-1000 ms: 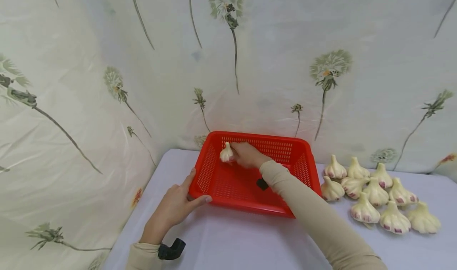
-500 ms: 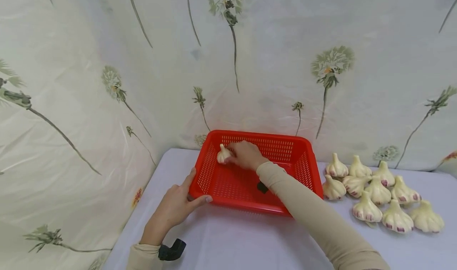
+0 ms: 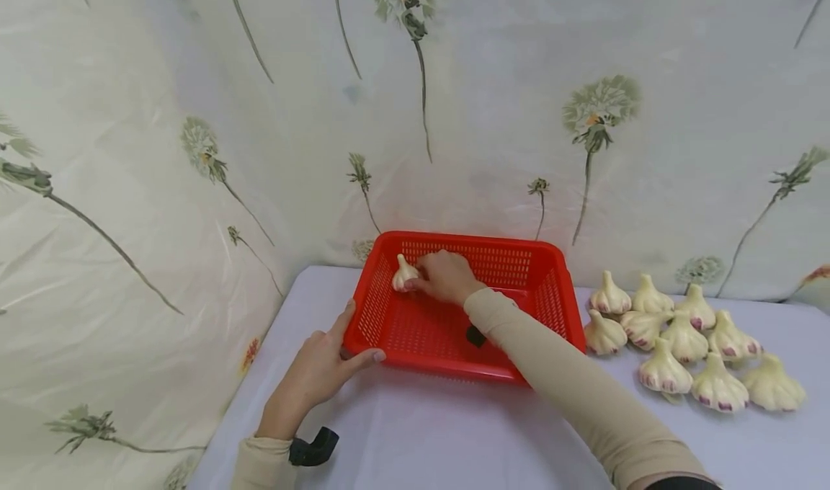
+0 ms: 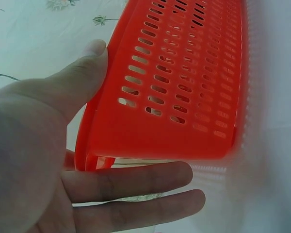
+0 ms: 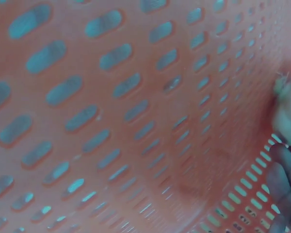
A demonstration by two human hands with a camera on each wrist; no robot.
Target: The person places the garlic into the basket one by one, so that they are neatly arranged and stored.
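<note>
The left hand (image 3: 316,371), fingers spread, touches the red basket (image 3: 421,335)'s near-left corner. Inside, toward the far-left corner, the right hand (image 3: 447,277) pinches 1 garlic bulb (image 3: 401,277). 10 bulbs (image 3: 686,339) lie right of the basket.

Soft light fills the head view; the right wrist view shows a hazy, pale basket (image 5: 153,91).

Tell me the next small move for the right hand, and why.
I'd probably ease the right hand off the garlic bulb: it appears upright inside the red basket, the left hand touches the basket's near-left corner, and other bulbs lie on the table.
</note>
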